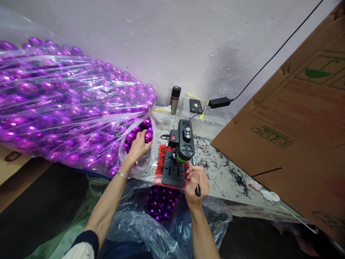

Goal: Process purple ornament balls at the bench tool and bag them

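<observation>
My left hand reaches into the mouth of a clear plastic bag packed with shiny purple balls. Its thumb and forefinger close around one faceted purple ball at the opening. My right hand is wrapped round the black-tipped lever of a small black bench press. The machine stands over a slotted black base plate, which lies on a red sheet. Nothing sits on the visible part of that plate. Below the table edge, more purple balls lie in a clear bag at my lap.
A steel flask with a black lid stands near the wall. Beside it are a dark phone-like slab and a black power adapter with its cable. Black shavings litter the table. A large cardboard box leans in from the right.
</observation>
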Available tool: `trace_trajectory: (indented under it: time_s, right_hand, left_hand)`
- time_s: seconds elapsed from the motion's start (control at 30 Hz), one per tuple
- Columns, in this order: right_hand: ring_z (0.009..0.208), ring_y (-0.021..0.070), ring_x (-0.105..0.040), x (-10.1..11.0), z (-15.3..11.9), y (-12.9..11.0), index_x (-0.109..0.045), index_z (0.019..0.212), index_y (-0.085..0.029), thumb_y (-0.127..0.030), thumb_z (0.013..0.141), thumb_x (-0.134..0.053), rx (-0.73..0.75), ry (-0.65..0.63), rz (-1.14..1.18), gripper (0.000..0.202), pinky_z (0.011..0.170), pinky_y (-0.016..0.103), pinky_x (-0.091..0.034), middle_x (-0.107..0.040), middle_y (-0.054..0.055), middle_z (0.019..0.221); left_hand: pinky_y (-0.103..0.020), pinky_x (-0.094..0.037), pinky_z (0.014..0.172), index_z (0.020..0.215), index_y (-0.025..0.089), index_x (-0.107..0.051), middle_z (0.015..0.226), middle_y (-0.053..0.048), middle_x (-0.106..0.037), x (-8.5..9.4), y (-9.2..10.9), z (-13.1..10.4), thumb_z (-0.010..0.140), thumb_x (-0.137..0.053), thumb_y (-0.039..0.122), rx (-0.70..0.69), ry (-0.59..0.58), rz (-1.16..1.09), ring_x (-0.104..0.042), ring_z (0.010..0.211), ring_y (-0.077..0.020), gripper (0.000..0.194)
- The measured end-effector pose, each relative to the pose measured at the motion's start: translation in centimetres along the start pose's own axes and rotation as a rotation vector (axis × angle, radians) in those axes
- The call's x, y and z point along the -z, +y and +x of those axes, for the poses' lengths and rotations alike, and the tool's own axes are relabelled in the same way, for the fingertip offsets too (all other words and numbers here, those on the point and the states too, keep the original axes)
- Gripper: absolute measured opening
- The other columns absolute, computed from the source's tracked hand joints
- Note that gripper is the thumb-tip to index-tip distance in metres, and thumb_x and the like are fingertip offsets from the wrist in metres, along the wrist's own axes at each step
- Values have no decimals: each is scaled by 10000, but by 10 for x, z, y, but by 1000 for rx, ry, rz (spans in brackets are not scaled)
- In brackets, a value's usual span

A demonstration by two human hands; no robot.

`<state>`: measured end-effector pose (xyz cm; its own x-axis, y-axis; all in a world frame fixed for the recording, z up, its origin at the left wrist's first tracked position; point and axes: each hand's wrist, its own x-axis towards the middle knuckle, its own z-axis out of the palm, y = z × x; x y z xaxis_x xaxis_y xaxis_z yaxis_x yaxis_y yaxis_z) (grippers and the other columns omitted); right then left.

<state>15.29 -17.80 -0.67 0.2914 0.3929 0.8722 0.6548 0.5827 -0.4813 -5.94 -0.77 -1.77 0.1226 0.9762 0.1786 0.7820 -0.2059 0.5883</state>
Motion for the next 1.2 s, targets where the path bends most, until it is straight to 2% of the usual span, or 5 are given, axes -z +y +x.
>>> trace_trajectory:
  time_s: [0.17,0.33,0.63,0.87,1.2]
  right_hand:
    - [643,129,-609,0,11,-7,-510,729,-241,-159,1105,-448,-47,3,8,390,602,292,-453,-556,-33,662]
    - [640,127,-593,1,21,-12,-510,715,-240,-158,1103,-461,-87,0,12,400,618,305,-442,-568,-30,666]
    - [639,115,-590,4,23,-12,-514,747,-242,-160,1101,-457,-50,-23,-9,368,620,289,-442,-575,-43,675]
    - [651,128,-605,5,17,-11,-551,779,-244,-173,1103,-449,-45,-38,-32,347,615,295,-457,-592,-27,693]
    - [669,135,-617,7,17,-11,-554,771,-243,-174,1096,-467,-32,-53,-58,343,619,294,-463,-582,-25,686]
  left_hand:
    - [-516,-653,1032,1497,211,-596,1323,-153,-733,29,3,-46,910,-818,575,149,-41,-936,-755,1202,-332,725]
    - [-417,-672,927,1256,205,-740,1196,-108,-799,8,22,-97,838,-875,621,319,-294,-1312,-781,1089,-289,605]
    - [-473,-600,1081,1355,202,-665,1253,-120,-818,-75,33,-111,760,-919,536,204,-248,-878,-786,1152,-308,728]
    - [-506,-619,1025,1258,217,-725,1185,-108,-817,-80,43,-103,830,-908,423,-104,-128,-364,-783,1138,-350,509]
    - [-487,-595,1089,1383,227,-682,1338,-119,-767,-114,43,-110,877,-881,378,-241,-20,-372,-742,1253,-328,564]
